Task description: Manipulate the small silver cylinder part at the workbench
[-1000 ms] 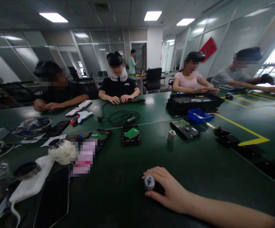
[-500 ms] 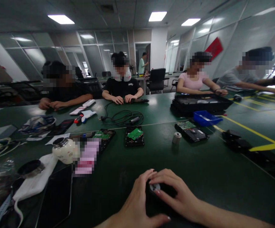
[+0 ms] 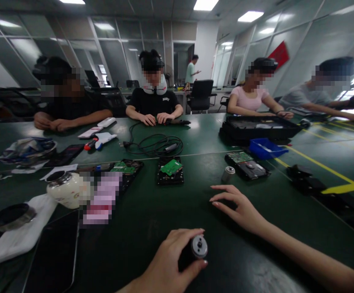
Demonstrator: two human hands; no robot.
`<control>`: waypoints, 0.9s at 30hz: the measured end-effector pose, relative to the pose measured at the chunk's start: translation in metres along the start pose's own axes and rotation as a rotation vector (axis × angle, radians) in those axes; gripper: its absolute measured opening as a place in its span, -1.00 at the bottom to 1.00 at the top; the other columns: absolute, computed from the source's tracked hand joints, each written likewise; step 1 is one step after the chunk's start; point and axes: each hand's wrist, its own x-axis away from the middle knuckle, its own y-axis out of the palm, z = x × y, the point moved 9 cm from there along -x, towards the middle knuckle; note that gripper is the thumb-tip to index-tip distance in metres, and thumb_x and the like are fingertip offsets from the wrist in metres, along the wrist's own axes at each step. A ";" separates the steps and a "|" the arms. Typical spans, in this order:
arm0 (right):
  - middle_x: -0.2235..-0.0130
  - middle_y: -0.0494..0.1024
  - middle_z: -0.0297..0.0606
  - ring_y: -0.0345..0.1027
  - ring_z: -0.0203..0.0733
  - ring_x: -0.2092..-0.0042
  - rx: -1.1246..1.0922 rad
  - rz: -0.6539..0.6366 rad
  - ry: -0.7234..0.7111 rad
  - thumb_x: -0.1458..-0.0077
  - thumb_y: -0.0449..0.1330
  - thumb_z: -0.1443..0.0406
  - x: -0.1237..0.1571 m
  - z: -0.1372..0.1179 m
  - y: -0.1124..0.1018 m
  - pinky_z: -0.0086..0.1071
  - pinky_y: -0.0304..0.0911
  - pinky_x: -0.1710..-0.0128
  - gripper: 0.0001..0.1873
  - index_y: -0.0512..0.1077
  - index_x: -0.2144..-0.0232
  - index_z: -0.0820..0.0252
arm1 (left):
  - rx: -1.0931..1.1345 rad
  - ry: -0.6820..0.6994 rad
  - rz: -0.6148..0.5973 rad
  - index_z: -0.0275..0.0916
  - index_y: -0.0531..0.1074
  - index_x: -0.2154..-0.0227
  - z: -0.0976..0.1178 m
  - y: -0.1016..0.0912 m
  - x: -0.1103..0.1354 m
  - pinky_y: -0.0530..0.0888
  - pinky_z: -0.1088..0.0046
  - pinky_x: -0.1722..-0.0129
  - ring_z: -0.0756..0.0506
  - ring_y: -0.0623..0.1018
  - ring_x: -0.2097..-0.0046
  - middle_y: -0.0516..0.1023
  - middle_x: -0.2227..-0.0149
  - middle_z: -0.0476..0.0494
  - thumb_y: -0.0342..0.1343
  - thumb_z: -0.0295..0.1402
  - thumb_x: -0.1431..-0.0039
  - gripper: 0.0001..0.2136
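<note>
"Where's that metal-topped cylinder [image 3: 199, 247]?"

"Upright in the left hand [image 3: 171, 256], fingers pinching its sides, green counter [image 3: 130, 244] all around."

"And the right hand [image 3: 243, 208]?"

"Fingers released and spread, near the silver cylinder [image 3: 228, 174]. The hard drive's [image 3: 247, 165] edge sits just beyond that."

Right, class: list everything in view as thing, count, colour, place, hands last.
Held cylinder: 1, silver top, front centre
Hard drives: 3, black with green boards, centre
Loose cylinder: 1, silver, beside rightmost drive
Bin: 1, blue, right
Large tray: 1, black, behind bin
Cable: 1, black, centre
Jar: 1, cream, left
Tablet: 1, black, front left
Table: 1, green, beneath
People: 5, mixed clothing, beyond table
Other clutter: uncounted, mixed, mostly left
Left hand: 1, bare, around held cylinder
Right hand: 1, bare, near loose cylinder
</note>
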 end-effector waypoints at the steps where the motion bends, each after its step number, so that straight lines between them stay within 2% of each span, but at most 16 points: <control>1: -0.09 0.43 -0.17 0.27 0.02 -0.13 0.037 -0.039 0.012 -0.18 0.19 0.18 0.000 0.008 0.003 0.03 0.17 -0.11 -0.82 0.55 0.24 0.05 | -0.006 0.012 0.001 -0.02 0.33 -0.09 0.000 0.000 -0.001 0.45 0.19 -0.07 -0.20 0.50 -0.06 0.51 -0.05 -0.11 0.26 -0.42 -0.06 -0.49; 7: -0.20 0.33 -0.21 0.11 0.05 -0.25 0.132 -0.124 0.003 -0.17 0.20 0.15 0.003 0.023 0.012 0.09 0.05 -0.18 -0.72 0.49 0.06 -0.04 | -0.020 0.084 0.001 -0.03 0.35 -0.08 -0.002 0.001 -0.005 0.49 0.21 -0.02 -0.23 0.53 -0.02 0.54 -0.02 -0.14 0.27 -0.43 -0.01 -0.47; 10: -0.17 0.37 -0.22 0.17 0.07 -0.22 0.125 -0.119 -0.011 -0.16 0.21 0.16 0.002 0.023 0.012 0.08 0.09 -0.15 -0.79 0.54 0.15 -0.06 | -0.017 0.053 -0.013 -0.02 0.33 -0.10 -0.009 0.003 -0.005 0.48 0.20 -0.04 -0.22 0.52 -0.04 0.52 -0.04 -0.13 0.26 -0.42 -0.03 -0.46; 12: -0.10 0.45 -0.22 0.25 0.05 -0.17 0.072 -0.058 -0.017 -0.15 0.23 0.19 0.003 0.018 0.010 0.06 0.10 -0.14 -0.83 0.56 0.20 -0.04 | -0.019 0.048 -0.039 -0.05 0.33 -0.10 -0.009 0.005 -0.005 0.46 0.20 -0.06 -0.22 0.50 -0.05 0.51 -0.05 -0.14 0.25 -0.40 -0.05 -0.49; 16: 0.09 0.60 -0.28 0.43 -0.10 0.01 -0.205 0.070 -0.009 -0.18 0.22 0.24 0.012 -0.014 0.014 -0.04 0.11 -0.14 -0.89 0.53 0.22 0.00 | -0.031 0.049 -0.053 -0.13 0.33 -0.10 -0.006 0.006 -0.005 0.43 0.21 -0.08 -0.21 0.48 -0.07 0.49 -0.06 -0.16 0.22 -0.37 -0.11 -0.54; 19: 0.18 0.63 -0.38 0.48 -0.19 0.09 -0.367 0.010 -0.118 -0.17 0.23 0.26 0.021 -0.055 0.030 -0.15 0.11 -0.13 -0.90 0.51 0.23 -0.02 | -0.034 0.045 -0.046 -0.20 0.38 -0.03 -0.005 0.006 -0.004 0.44 0.25 -0.06 -0.20 0.49 -0.04 0.52 -0.01 -0.18 0.23 -0.35 -0.11 -0.60; 21: 0.20 0.63 -0.39 0.49 -0.23 0.11 -0.422 -0.015 -0.176 -0.18 0.23 0.26 0.025 -0.074 0.038 -0.21 0.13 -0.11 -0.89 0.50 0.21 -0.02 | -0.038 0.034 -0.045 -0.24 0.42 0.04 -0.006 0.007 -0.004 0.45 0.28 -0.04 -0.20 0.50 0.00 0.54 0.04 -0.19 0.25 -0.35 -0.10 -0.66; 27: 0.20 0.61 -0.31 0.46 -0.22 0.11 -0.438 0.010 -0.269 -0.23 0.17 0.27 0.028 -0.083 0.041 -0.25 0.20 -0.04 -0.88 0.49 0.19 0.05 | -0.037 0.019 -0.055 -0.26 0.42 0.07 -0.005 0.008 -0.004 0.42 0.30 -0.05 -0.19 0.49 0.01 0.53 0.05 -0.19 0.25 -0.37 -0.11 -0.69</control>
